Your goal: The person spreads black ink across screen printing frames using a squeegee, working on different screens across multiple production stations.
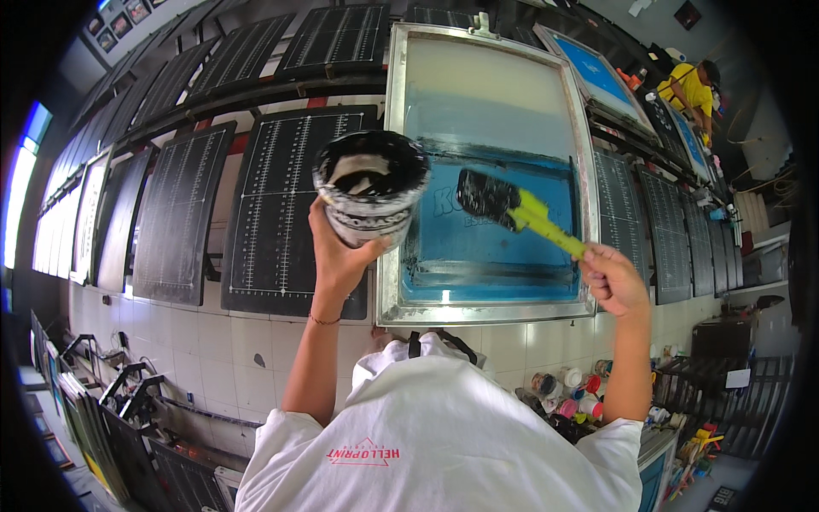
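Note:
My left hand [342, 256] is wrapped round a white tub [368, 218] whose rim and inside are smeared with black ink. It is held tilted at the left edge of a metal-framed printing screen [490, 314]. In my right hand [615, 280] is the yellow-green handle of an ink spatula [517, 205]; black ink coats its broad blade. The blade hangs over the blue mesh [512, 243] of the screen, pointing toward the tub but apart from it. Black ink streaks lie along the borders of the blue area, and faint lettering shows in it.
Rows of black printing boards [294, 205] with white rulings stand on both sides of the screen. A clamp [483, 26] sits at its far edge. Several ink pots [570, 384] crowd the floor behind right. A person in yellow [689, 90] bends over screens at far right.

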Tool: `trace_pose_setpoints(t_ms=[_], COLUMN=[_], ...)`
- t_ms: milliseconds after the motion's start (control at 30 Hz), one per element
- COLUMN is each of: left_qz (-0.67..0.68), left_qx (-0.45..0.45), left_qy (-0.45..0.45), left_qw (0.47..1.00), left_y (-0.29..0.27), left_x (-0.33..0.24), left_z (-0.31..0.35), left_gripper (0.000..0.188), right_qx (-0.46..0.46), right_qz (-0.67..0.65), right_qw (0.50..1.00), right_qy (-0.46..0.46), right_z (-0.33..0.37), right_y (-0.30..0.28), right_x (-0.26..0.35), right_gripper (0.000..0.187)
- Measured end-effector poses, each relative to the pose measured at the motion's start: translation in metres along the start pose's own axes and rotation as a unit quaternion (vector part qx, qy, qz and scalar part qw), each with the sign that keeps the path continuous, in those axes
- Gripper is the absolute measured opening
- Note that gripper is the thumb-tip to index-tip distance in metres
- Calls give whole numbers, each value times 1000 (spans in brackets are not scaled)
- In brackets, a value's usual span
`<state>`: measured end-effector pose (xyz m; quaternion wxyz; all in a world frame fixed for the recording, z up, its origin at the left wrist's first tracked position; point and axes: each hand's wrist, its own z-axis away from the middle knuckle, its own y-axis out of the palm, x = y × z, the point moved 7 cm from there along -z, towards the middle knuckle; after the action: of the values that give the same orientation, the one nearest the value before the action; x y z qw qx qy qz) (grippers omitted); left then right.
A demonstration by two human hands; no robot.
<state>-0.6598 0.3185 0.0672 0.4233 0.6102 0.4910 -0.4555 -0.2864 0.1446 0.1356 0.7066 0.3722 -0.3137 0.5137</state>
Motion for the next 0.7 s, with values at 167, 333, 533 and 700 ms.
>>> trace_pose_setpoints(t_ms=[167,333,533,700], left_qz=[-203,-287,-235,-51], left_qx=[67,64,-2,-43], left_qy=[56,55,17,14], left_qw=[975,954,972,998], left_y=[47,41,21,-2], left_x=[-43,-52,-29,-7], left_z=[-10,-20,-27,-36], left_gripper=[102,104,97,88], right_qx=[-176,-213,-244,-257], right_qz=[316,699,695,537], right_qw=[903,522,513,766], right_qy=[-232,-439,-440,-243], right_z=[38,84,99,83], right_y=[39,131,116,75], right_x=[71,99,97,47], right_gripper=[19,30,29,25])
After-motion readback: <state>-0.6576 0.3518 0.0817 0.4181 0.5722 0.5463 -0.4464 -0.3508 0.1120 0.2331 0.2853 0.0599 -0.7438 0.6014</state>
